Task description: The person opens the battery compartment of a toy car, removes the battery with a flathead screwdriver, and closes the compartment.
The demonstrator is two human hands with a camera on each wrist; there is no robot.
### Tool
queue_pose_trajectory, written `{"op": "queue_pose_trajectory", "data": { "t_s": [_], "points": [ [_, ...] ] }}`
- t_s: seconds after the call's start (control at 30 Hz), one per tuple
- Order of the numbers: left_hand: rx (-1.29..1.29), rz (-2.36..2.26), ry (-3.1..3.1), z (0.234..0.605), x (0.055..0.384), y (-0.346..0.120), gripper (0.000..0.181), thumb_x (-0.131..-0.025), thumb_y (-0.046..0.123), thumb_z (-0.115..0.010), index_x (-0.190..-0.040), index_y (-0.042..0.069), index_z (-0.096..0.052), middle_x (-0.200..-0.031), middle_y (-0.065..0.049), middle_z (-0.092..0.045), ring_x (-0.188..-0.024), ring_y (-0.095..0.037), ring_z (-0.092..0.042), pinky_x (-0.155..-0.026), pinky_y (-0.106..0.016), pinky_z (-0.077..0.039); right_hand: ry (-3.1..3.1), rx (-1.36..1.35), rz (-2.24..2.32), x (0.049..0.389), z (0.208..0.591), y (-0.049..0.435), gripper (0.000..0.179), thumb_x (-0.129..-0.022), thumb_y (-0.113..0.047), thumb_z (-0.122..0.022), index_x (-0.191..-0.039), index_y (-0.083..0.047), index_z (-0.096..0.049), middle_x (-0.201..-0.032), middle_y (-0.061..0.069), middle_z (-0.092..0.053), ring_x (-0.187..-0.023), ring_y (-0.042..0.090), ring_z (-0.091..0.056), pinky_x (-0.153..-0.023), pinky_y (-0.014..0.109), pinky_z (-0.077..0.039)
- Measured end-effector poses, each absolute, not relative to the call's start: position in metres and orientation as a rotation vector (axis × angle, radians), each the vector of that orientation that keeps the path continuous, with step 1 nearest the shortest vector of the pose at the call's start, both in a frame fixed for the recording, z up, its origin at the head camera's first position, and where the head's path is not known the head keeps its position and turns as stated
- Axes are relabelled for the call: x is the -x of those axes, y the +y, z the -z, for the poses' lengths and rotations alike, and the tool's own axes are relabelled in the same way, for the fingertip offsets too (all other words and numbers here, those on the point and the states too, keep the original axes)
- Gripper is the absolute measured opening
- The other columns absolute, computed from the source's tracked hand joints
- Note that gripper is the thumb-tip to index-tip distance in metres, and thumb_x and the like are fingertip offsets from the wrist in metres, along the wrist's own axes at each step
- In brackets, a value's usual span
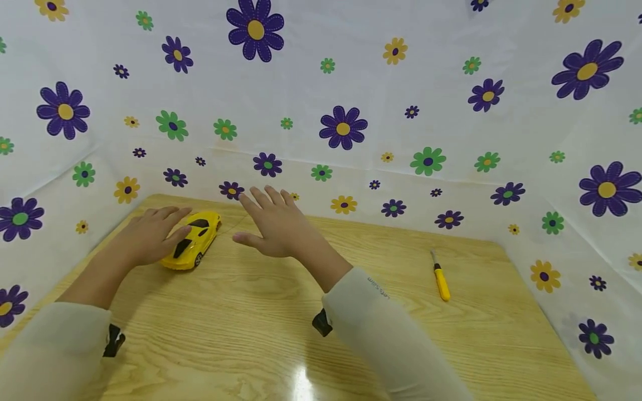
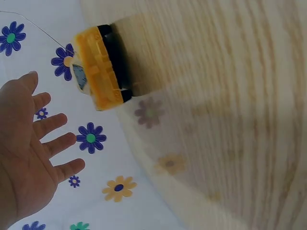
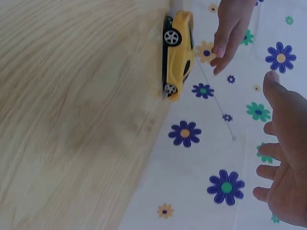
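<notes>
A yellow toy car [image 1: 200, 239] with black windows stands on the wooden table at the left, a thin antenna wire rising from it in both wrist views. My left hand [image 1: 152, 234] hovers beside and partly over the car in the head view, fingers extended, holding nothing; the left wrist view shows a gap between that hand [image 2: 29, 148] and the car [image 2: 100, 67]. To the right of the car, my right hand [image 1: 276, 223] is raised above the table with fingers spread and nothing in it. The right wrist view shows the car [image 3: 180, 57] side-on.
A screwdriver [image 1: 440, 278] with a yellow handle lies on the right part of the wooden table [image 1: 241, 334]. White cloth [image 1: 301, 89] printed with flowers hangs behind the table and along both sides. Dark straps [image 1: 322, 323] show at the sleeves.
</notes>
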State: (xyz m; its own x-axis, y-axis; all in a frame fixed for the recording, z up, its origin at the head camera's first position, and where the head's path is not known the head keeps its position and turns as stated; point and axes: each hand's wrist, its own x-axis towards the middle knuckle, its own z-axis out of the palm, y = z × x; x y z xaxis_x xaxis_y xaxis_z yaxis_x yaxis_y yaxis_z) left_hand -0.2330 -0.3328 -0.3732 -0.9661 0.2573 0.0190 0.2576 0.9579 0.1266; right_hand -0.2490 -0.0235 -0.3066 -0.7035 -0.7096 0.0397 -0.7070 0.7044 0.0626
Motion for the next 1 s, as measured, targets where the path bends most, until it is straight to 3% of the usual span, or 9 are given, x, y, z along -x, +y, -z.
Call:
{"op": "queue_pose_trajectory", "data": {
  "t_s": [0.4,0.87,1.0],
  "points": [
    [0.309,0.346,-3.212,0.391,0.245,-0.355,0.074,-0.110,0.055,-0.026,-0.161,0.002,-0.024,-0.155,-0.039,-0.027,-0.135,-0.068,-0.025,-0.103,-0.087,-0.025,-2.823,-1.263,0.177,0.241,0.327,-0.083,0.082,-0.100,-0.071,-0.034,-0.166,-0.027,-0.014,-0.172,0.000,-0.010,-0.158,0.024,-0.006,-0.130,0.043,-0.003],
    [0.399,0.525,-3.165,0.414,0.254,-0.367,0.066,-0.113,0.043,-0.030,-0.154,-0.009,-0.032,-0.149,-0.042,-0.036,-0.133,-0.066,-0.033,-0.109,-0.080,-0.026,-2.911,-1.282,0.156,0.242,0.364,-0.113,0.081,-0.099,-0.071,-0.037,-0.166,-0.031,-0.014,-0.171,-0.004,-0.015,-0.158,0.020,-0.008,-0.130,0.040,-0.007],
    [0.425,0.655,-3.128,0.411,0.256,-0.369,0.061,-0.113,0.035,-0.035,-0.153,-0.011,-0.033,-0.149,-0.041,-0.038,-0.132,-0.063,-0.039,-0.110,-0.077,-0.032,-2.953,-1.261,0.136,0.244,0.372,-0.119,0.081,-0.099,-0.070,-0.040,-0.166,-0.032,-0.015,-0.171,-0.005,-0.014,-0.158,0.020,-0.009,-0.130,0.038,-0.008]
  ]
}}
